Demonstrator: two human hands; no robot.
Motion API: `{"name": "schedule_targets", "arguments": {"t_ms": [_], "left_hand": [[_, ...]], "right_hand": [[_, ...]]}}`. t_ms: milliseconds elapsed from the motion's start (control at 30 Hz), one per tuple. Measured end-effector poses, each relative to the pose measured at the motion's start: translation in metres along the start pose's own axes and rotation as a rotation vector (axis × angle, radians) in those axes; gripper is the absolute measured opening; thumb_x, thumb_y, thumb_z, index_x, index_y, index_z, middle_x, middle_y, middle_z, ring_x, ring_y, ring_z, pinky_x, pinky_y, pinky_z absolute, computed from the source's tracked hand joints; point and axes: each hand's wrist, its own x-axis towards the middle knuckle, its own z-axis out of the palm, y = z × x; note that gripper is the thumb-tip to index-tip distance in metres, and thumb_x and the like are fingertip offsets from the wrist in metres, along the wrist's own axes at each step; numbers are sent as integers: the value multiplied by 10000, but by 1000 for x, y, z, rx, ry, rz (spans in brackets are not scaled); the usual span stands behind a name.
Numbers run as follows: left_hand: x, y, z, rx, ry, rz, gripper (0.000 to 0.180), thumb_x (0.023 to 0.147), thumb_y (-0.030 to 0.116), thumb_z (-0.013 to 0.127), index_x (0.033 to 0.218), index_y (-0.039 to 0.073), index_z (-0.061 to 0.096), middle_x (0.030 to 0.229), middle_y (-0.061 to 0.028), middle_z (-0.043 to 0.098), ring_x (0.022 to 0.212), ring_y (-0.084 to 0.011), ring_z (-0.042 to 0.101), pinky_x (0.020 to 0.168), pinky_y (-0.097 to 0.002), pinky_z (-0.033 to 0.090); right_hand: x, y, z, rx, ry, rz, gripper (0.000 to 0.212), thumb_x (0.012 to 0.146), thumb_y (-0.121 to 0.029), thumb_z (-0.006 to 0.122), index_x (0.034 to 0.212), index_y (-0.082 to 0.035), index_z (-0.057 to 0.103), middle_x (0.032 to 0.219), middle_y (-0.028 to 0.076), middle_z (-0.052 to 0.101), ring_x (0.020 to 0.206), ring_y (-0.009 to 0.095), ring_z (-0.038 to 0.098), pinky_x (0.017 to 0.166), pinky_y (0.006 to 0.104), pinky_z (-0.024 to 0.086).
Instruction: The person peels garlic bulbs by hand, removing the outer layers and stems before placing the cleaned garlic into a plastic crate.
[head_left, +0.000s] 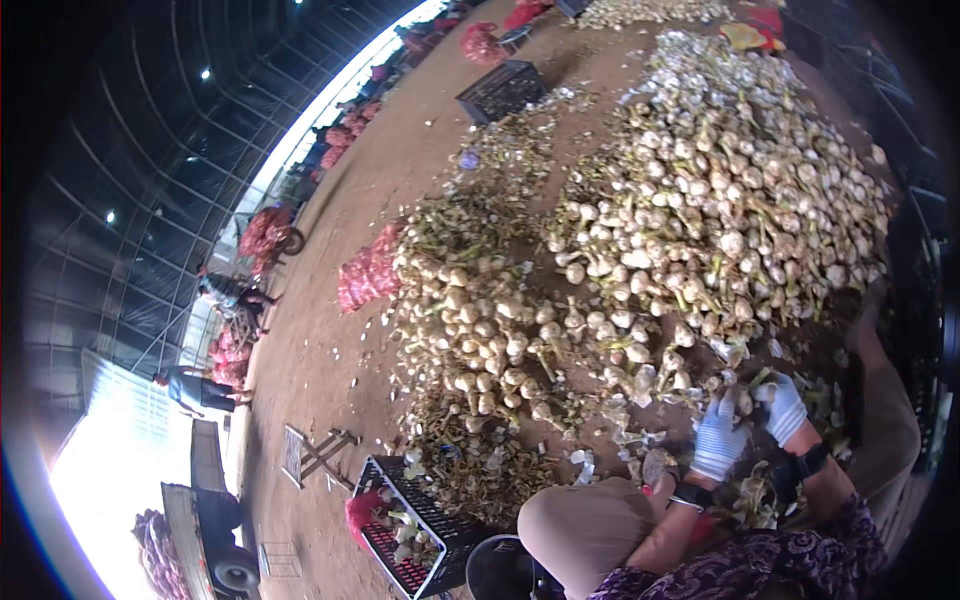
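A garlic bulb [743,402] is apparently grasped by the fingers of the gloved left hand [719,442], between the knees [568,528]; whether it is also gripped by the gloved right hand [787,410] cannot be told. It is best steadied lightly, so that the skin is not crushed. Beyond, a garlic heap [730,200] is spread on the dirt floor [312,390].

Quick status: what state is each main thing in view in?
Left hand: gloved, gripping a garlic bulb
Right hand: gloved, curled at the same bulb
Large garlic heap: loose, unbagged
Near black crate: open, garlic inside
Red mesh sack: filled, beside loose garlic
Folding stool: unfolded, unoccupied
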Motion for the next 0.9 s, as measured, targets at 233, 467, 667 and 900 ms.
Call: {"name": "schedule_targets", "arguments": {"t_ms": [233,467,667,900], "left_hand": [[2,11,-5,-302,-4,-146,544,703,54,659,1207,5,458,1079,-213,565,993,-320,577,856,-342,457],[1,8,1,-339,-44,-168,556,691,36,635,1215,11,451,1106,-209,552,1023,-339,555,869,-353,445],[-2,1,4,-661,-10,-210,526,719,38,639,1211,-9,458,1049,-135,592,950,-268,587,821,-334,473],[-2,-7,-4,-1525,-240,-546,441,801,-17,577,1223,-6,447,1079,-56,571,968,-154,556,826,-276,481]], "right_hand": [[-7,-11,17,-100,18,-117,209,771,-42,598,976,3,606,858,38,631,706,125,595,657,245,489],[-3,0,-6,-88,-11,-111,248,754,-23,595,998,24,594,880,83,638,748,172,619,698,279,514],[-3,-8,-11,-271,-116,-191,315,712,-25,563,1020,28,597,921,91,638,784,174,615,725,291,511],[-14,-18,-7,-620,-75,-304,302,740,-38,585,1032,40,573,912,60,621,777,145,584,711,269,490]]}}
